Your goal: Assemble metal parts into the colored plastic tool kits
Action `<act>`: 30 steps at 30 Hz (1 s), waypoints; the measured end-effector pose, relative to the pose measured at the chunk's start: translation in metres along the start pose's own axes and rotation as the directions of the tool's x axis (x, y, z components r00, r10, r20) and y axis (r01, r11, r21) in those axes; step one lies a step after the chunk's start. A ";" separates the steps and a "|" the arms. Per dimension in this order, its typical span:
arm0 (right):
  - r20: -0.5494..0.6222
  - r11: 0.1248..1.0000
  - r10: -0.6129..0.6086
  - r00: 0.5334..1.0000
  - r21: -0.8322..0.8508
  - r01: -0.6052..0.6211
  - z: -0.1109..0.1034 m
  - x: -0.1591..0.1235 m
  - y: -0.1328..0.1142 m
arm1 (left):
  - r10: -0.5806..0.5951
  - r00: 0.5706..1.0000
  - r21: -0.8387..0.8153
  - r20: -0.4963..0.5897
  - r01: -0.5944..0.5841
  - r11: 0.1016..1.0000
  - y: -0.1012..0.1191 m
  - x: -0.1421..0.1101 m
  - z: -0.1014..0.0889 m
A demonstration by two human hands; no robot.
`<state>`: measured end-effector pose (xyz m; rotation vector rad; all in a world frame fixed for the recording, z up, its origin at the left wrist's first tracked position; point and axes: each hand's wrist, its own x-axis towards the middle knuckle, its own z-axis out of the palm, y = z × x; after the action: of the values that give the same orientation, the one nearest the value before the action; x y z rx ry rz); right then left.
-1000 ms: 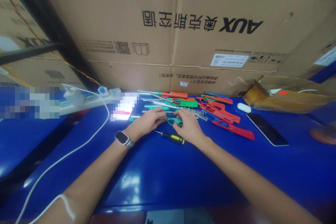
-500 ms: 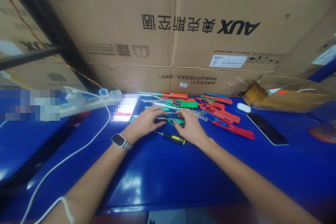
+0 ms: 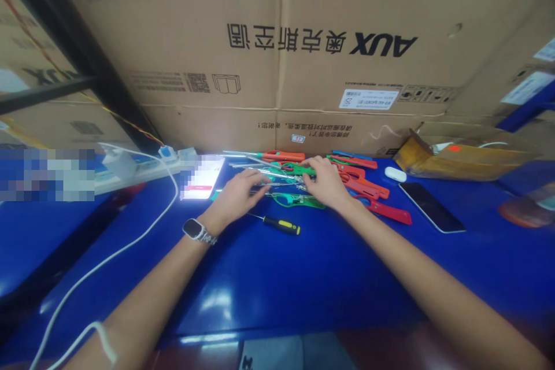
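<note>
My left hand [image 3: 238,195], a watch [image 3: 196,230] on its wrist, is at the left of a pile of long-necked lighters. Its fingers are curled with the thumb close to them, beside thin metal tubes; what lies between them is hard to make out. Over the middle of the pile, my right hand [image 3: 325,182] has thumb and fingers apart, near small metal parts [image 3: 299,180] and a green lighter [image 3: 299,169]. Another green lighter [image 3: 299,201], its inner parts showing, lies in front of both hands. Closer to me is a black and yellow screwdriver [image 3: 281,225].
Red lighters [image 3: 368,187] lie right of the pile. Beyond them are a white earphone case [image 3: 395,174], a phone [image 3: 431,206] and an open carton [image 3: 459,165]. A lit screen [image 3: 203,176], a power strip [image 3: 134,176] and a white cable [image 3: 108,257] are at left. Cardboard [image 3: 281,11] stands behind.
My right hand has moved up and right, off the front green lighter, onto the middle of the pile. My left hand has drawn slightly left, and the front lighter shows more. The view has shifted slightly.
</note>
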<state>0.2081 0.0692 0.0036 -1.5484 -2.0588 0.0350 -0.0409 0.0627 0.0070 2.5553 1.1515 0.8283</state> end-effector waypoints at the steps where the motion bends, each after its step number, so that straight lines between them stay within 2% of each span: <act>1: 0.043 0.998 0.005 0.999 -0.062 -0.002 -0.002 0.006 0.001 | -0.020 1.000 -0.001 -0.007 0.020 1.000 0.001 0.001 0.000; 6: 0.267 0.975 0.001 0.964 -0.215 0.059 -0.005 0.036 0.005 | -0.053 0.998 0.048 -0.026 0.054 0.997 0.003 0.011 -0.002; 10: 0.315 0.973 -0.031 0.949 -0.206 0.100 -0.005 0.052 0.008 | -0.057 0.998 0.096 -0.017 0.058 0.994 0.002 0.018 0.001; 14: 0.323 0.976 -0.029 0.946 -0.194 0.096 -0.011 0.053 0.010 | -0.087 0.993 0.079 -0.076 0.093 0.993 0.004 0.018 0.009; 20: 0.180 0.975 0.016 0.984 -0.220 0.024 -0.032 0.031 0.007 | -0.068 0.992 -0.005 -0.105 0.068 0.998 0.006 0.008 0.008; 22: 0.152 0.992 0.003 0.988 -0.125 0.016 -0.035 0.017 0.004 | -0.045 0.995 -0.036 -0.087 0.042 0.998 0.002 0.006 0.004; 25: 0.188 0.986 -0.154 0.970 0.095 0.138 -0.033 -0.008 -0.002 | -0.007 1.000 -0.064 -0.020 0.006 0.998 -0.004 0.003 -0.001; 30: 0.272 0.991 -0.129 0.954 0.004 0.133 -0.024 -0.038 -0.015 | 0.000 0.997 -0.040 0.079 0.004 0.999 -0.010 -0.002 -0.003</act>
<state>0.2120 0.0233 0.0135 -1.4784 -2.3764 0.1938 -0.0499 0.0682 0.0049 2.5299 1.1030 0.7358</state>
